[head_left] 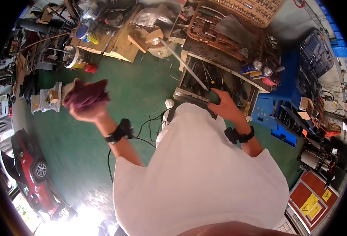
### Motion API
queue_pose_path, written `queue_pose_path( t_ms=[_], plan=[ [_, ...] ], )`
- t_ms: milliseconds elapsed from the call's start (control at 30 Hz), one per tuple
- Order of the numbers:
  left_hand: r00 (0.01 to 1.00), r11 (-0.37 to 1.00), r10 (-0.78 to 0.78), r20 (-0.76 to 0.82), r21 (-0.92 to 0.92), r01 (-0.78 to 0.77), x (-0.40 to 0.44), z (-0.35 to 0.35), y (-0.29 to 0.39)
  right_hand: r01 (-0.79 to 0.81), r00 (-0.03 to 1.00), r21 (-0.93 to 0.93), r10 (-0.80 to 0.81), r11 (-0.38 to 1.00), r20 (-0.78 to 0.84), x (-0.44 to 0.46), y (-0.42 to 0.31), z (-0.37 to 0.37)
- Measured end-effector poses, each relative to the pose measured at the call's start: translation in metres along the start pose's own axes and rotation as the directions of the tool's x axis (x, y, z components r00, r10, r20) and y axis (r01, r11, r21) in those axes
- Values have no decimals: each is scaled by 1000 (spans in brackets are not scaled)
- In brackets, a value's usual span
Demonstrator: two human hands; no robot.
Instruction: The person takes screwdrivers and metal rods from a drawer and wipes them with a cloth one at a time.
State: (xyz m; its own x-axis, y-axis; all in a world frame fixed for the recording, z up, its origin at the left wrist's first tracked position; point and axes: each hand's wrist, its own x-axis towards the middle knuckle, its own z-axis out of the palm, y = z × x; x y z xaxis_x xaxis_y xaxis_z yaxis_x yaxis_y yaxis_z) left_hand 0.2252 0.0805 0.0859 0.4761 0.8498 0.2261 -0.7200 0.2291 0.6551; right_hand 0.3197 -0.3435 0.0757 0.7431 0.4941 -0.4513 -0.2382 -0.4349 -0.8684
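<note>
Here's the left hand (88, 113) out at nine o'clock, fingers closed on a bunched maroon cloth (87, 95), lifted above the green floor (122, 88). Swing round to between two and three o'clock: the right hand (225, 107) has thumb and forefinger curved, fairly narrow, at the dark lower end of a long metal rod (185, 67); how firmly it grips, I can't tell. That rod slants up toward twelve o'clock, its far tip by a small cardboard box (154, 35), touching or not unclear.

At one o'clock, the table (217, 53) carries an open tool case (226, 33) with sockets and ratchets in it. Just below that, an open drawer (217, 80) full of hand tools, the rod crossing its left side. Two spray cans (256, 70) at two o'clock, close together. And over at eight, a red car (33, 177), with a black cable (142, 128) trailing across the floor nearer the body.
</note>
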Motion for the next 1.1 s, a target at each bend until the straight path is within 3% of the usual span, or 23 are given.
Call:
queue_pose_path(
  t_ms=[33, 67, 100, 133, 167, 200, 300, 367, 467, 600, 700, 767, 833, 867, 1033, 1100],
  plan=[
    [990, 996, -79, 117, -42, 84, -10, 10, -15, 83, 996, -60, -81, 995, 39, 6, -5, 3],
    [989, 977, -139, 57, -153, 146, -24, 29, -35, 167, 984, -118, -158, 979, 82, 9, -9, 6],
    [947, 925, -253, 196, -238, 297, -34, 39, -54, 172, 984, -118, -163, 978, 77, 12, -14, 10],
    [937, 917, -327, 123, -197, 346, -50, 59, -72, 190, 980, -142, -181, 971, 77, 14, -19, 14],
    [876, 834, -478, 60, -284, 474, -66, 64, -90, 207, 977, -167, -197, 964, 75, 15, -24, 17],
    [831, 767, -540, 131, -328, 551, -83, 89, -95, 211, 977, -169, -202, 963, 69, 16, -28, 20],
    [638, 620, -745, 195, -150, 770, -115, 111, -115, 175, 984, -170, -169, 970, 52, 12, -32, 22],
    [565, 554, -784, 257, -121, 824, -131, 121, -120, 186, 981, -193, -194, 963, -19, 12, -27, 23],
    [512, 507, -832, 214, -83, 858, -150, 120, -125, 263, 962, -167, -272, 950, -31, 11, -25, 19],
    [580, 578, -782, 227, -80, 812, -150, 120, -124, 219, 975, -87, -215, 972, 59, 9, -23, 13],
    [653, 648, -749, 112, -84, 757, -134, 136, -118, 199, 980, -231, -194, 952, 45, -3, -39, 13],
    [686, 681, -724, 68, -90, 727, -119, 149, -111, 271, 931, -497, -355, 824, -80, -6, -41, 9],
    [799, 798, -596, 79, -55, 600, -103, 151, -105, 295, 903, -575, -420, 763, -93, -10, -41, 7],
    [843, 841, -538, 7, -56, 538, -95, 145, -108, 300, 871, -643, -477, 704, -116, -12, -40, 6],
    [892, 891, -453, -16, 20, 453, -78, 121, -84, 381, 826, -660, -559, 648, -71, -11, -29, 13],
    [791, 798, -598, 132, 4, 603, -68, 116, -46, 411, 828, -624, -559, 664, -49, -12, -31, 16]
  ],
)
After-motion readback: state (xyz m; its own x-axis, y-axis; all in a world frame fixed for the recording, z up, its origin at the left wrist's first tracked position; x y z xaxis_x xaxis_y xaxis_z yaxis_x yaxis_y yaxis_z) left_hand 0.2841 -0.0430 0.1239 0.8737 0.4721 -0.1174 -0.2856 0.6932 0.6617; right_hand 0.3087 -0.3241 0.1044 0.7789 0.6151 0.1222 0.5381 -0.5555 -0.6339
